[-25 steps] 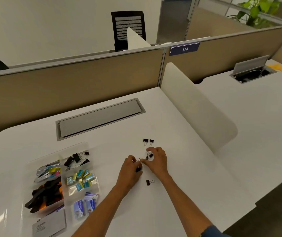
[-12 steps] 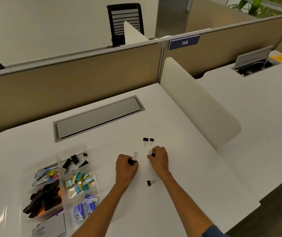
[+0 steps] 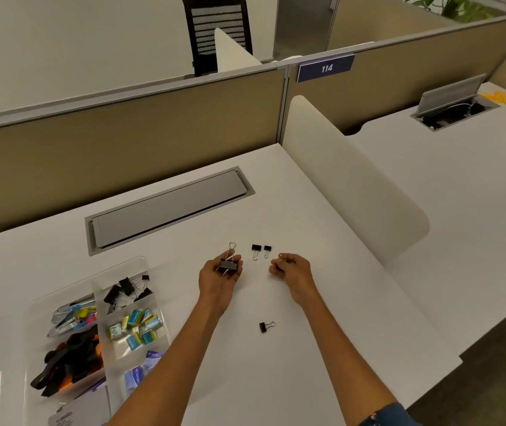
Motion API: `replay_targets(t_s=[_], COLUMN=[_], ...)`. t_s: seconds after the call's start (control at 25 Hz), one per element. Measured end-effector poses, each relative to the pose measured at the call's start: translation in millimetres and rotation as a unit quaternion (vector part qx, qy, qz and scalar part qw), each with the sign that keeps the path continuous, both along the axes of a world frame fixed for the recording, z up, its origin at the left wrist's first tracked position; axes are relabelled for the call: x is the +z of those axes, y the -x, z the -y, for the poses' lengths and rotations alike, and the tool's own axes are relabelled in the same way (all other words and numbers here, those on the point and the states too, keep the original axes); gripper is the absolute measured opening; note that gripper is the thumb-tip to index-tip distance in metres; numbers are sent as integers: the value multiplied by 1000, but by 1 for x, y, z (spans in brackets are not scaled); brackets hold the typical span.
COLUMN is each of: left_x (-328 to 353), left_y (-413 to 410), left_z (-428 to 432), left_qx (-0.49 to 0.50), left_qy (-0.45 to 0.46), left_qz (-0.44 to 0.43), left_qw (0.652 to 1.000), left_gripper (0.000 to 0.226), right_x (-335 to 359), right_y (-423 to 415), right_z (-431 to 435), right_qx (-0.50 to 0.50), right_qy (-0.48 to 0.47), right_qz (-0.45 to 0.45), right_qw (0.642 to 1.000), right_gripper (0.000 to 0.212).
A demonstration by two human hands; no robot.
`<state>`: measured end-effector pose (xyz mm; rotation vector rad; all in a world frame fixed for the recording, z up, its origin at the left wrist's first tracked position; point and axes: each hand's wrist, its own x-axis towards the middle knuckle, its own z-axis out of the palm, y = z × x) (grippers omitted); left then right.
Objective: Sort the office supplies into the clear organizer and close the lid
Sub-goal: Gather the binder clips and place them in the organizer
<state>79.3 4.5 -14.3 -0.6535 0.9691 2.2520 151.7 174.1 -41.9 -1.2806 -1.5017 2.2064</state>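
My left hand [image 3: 219,276] lies palm up over the white desk, holding a large black binder clip [image 3: 227,265] with its wire handles sticking up. My right hand [image 3: 293,272] is closed around a small binder clip [image 3: 284,258], of which only a bit shows at the fingertips. Two small black clips [image 3: 260,251] lie on the desk between and just beyond my hands. Another small clip [image 3: 265,326] lies nearer to me. The clear organizer [image 3: 141,262] sits at the left with its lid open, holding binder clips, coloured staple boxes and other supplies in separate compartments.
A grey cable hatch [image 3: 168,209] is set into the desk behind my hands. A white curved divider [image 3: 353,186] bounds the desk on the right, and a tan partition [image 3: 122,142] runs along the back. A business card [image 3: 70,413] lies beside the organizer.
My hands have moved apart. The left hand has turned palm up with the large clip, and the right has shifted right with a small clip.
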Motion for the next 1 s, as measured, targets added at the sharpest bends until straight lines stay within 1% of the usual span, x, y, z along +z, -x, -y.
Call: replay_targets(t_s=[0.04, 0.08, 0.12, 0.16, 0.2, 0.24, 0.28, 0.32, 0.36, 0.4, 0.44, 0.48, 0.56, 0.64, 0.72, 0.8, 0.92, 1.0], left_x=[1, 1, 0, -1, -4, -6, -9, -11, -13, -14, -14, -15, -19, -23, -26, -29, -33, -34], left_y=[5, 9, 14, 18, 25, 30, 35, 40, 43, 45, 45, 46, 47, 47, 46, 43, 41, 41], left_z=[-3, -7, -12, -17, -22, -27, -32, -37, -43, -48, -53, -57, -67, -76, -81, -83, -86, -87], left_qx=[-5, -19, -41, -74, -116, -163, -208, -247, -279, -302, -313, -318, -323, -331, -338, -344, -342, -343], left_qy=[2, 21, 61, 121, 200, 284, 369, 444, 510, 559, 594, 615, 642, 659, 667, 671, 667, 664], left_qz=[11, 19, 19, 6, -26, -80, -155, -234, -302, -347, -376, -398, -425, -433, -431, -419, -405, -408], left_qw=[1000, 999, 997, 990, 973, 942, 893, 829, 756, 690, 639, 602, 551, 519, 505, 506, 524, 524], left_gripper=[30, 27, 27, 29, 32, 35, 39, 40, 39, 39, 41, 43, 46, 47, 47, 47, 47, 47], right_x=[1, 0, 1, 1, 0, 1, 1, -1, -2, -5, -8, -12, -18, -24, -28, -32, -36, -38], right_y=[1, 3, 6, 9, 15, 20, 26, 32, 37, 42, 45, 47, 48, 48, 46, 47, 48, 47], right_z=[-6, -10, -14, -16, -18, -20, -19, -18, -14, -11, -7, -3, 3, 6, 9, 8, 6, 6], right_qx=[-6, -4, 5, 18, 32, 47, 66, 89, 113, 133, 147, 152, 141, 120, 112, 116, 124, 121], right_qy=[9, -4, -34, -72, -113, -160, -211, -258, -298, -330, -357, -381, -407, -419, -432, -449, -461, -464], right_qz=[-4, 3, 15, 30, 43, 59, 76, 92, 106, 120, 134, 146, 148, 133, 123, 124, 135, 137], right_qw=[1000, 1000, 999, 997, 992, 984, 972, 957, 942, 927, 913, 900, 890, 890, 886, 877, 868, 867], right_gripper=[14, 15, 17, 22, 26, 29, 30, 31, 33, 37, 41, 43, 40, 31, 26, 22, 22, 20])
